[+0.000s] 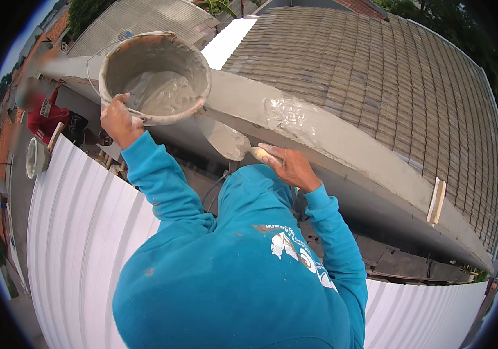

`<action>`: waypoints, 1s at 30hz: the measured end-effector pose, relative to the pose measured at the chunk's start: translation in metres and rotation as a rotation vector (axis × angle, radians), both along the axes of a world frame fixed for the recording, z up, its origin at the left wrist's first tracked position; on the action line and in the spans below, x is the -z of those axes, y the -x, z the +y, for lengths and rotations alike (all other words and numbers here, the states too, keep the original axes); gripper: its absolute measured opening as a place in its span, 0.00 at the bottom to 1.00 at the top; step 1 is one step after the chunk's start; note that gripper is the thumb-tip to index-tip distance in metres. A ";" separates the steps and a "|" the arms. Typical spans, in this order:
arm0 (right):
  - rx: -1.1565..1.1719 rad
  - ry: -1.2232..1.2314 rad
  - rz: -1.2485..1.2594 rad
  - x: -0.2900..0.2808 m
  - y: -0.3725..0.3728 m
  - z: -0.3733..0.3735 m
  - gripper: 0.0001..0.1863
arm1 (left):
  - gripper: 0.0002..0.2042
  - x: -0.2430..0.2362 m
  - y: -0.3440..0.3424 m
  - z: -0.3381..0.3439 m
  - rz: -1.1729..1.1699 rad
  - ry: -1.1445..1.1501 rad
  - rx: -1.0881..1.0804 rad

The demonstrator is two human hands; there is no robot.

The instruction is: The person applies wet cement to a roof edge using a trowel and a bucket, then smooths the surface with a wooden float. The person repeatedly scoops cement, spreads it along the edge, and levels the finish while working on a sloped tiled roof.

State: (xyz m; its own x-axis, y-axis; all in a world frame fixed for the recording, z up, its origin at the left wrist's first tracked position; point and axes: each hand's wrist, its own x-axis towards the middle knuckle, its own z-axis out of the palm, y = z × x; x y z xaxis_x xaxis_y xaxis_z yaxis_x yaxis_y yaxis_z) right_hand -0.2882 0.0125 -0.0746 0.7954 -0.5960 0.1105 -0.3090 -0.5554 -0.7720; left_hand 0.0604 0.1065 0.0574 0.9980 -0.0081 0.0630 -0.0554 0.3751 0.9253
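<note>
My left hand (121,121) is closed on the near left rim of a round bucket (126,65), which is tilted so its inside shows. Wet grey mortar (165,93) lies in the bottom. In my right hand (291,166) is the pale handle of a trowel (226,139), its blade coated in grey mortar and pointing toward the bucket. The blade's far end is close below the bucket; whether they touch I cannot tell. A shiny wet patch of mortar (292,116) covers part of the concrete ledge (365,148) beyond my hands.
A tiled roof (371,75) rises behind the ledge. A short wooden piece (436,200) rests across the ledge at right. White corrugated roofing (80,232) spreads below me. At far left are another person in a red shirt (48,122) and a second bucket (41,157).
</note>
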 end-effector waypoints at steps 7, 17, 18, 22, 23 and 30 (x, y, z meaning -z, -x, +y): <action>-0.018 -0.056 0.050 0.038 -0.035 -0.029 0.21 | 0.13 0.000 0.000 0.002 0.039 -0.037 -0.029; 0.054 -0.021 -0.062 0.090 -0.037 -0.058 0.22 | 0.17 -0.012 0.009 0.002 0.029 -0.109 -0.168; 0.062 -0.021 -0.068 0.094 -0.032 -0.060 0.22 | 0.16 -0.013 0.010 0.002 0.016 -0.119 -0.175; 0.073 -0.011 -0.101 0.097 -0.009 -0.059 0.22 | 0.12 -0.013 0.012 0.002 -0.045 -0.108 -0.183; 0.076 -0.013 -0.088 0.094 -0.004 -0.057 0.21 | 0.12 -0.014 0.014 0.003 -0.005 -0.125 -0.173; 0.124 -0.042 -0.019 0.071 0.025 -0.040 0.21 | 0.11 -0.014 0.007 0.005 0.069 -0.186 -0.097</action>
